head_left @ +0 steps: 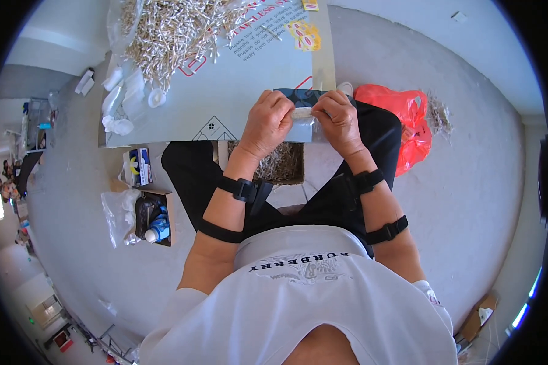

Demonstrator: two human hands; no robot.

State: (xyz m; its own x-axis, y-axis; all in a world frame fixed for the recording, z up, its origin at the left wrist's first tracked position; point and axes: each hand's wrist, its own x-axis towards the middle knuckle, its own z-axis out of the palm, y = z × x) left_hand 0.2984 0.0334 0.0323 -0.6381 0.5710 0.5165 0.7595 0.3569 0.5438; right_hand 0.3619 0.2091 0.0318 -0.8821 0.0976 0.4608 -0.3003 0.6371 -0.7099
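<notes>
Above the table's near edge, my left hand and my right hand pinch the two ends of a small clear plastic bag. A whitish strip shows along its top; what the bag holds, if anything, is too small to make out. Both hands are closed, thumbs against the fingers. Just beyond them, a dark sheet lies at the table edge. A large heap of short, slim sticks with pale ends, which look like cotton swabs, covers the far left of the table.
White plastic pieces lie at the table's left edge; yellow stickers lie far right. Between my knees stands a box of thin sticks. On the floor are a red plastic bag at right and a cardboard box with a bottle at left.
</notes>
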